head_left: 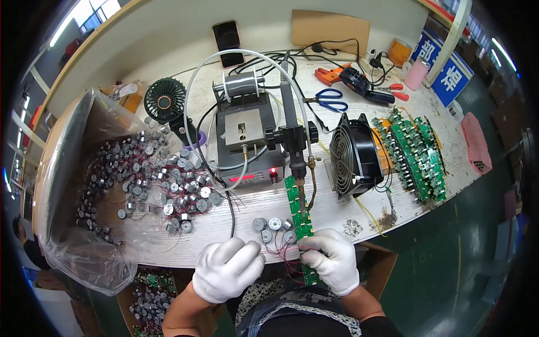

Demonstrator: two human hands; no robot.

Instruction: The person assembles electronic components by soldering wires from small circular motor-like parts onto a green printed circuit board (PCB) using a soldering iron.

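Note:
A green circuit board strip (298,216) runs from under the soldering iron tip to the table's front edge. My gloved right hand (332,263) pinches its near part between thumb and fingers. Just left of the strip stand several small round silver motors (274,223), their thin red wires (287,254) trailing toward the board. My gloved left hand (230,271) is closed beside these wires, its fingertips pressed together; whatever is between them is too small to make out. The soldering iron (300,182), clamped in a stand, points down at the strip.
A soldering station with a solder spool (240,84) stands behind. Left are a small fan (164,102) and a plastic-lined box (62,185) spilling motors. Right are a black cooling fan (355,157), stacked circuit boards (415,157) and blue scissors (331,101). Cables cross the back.

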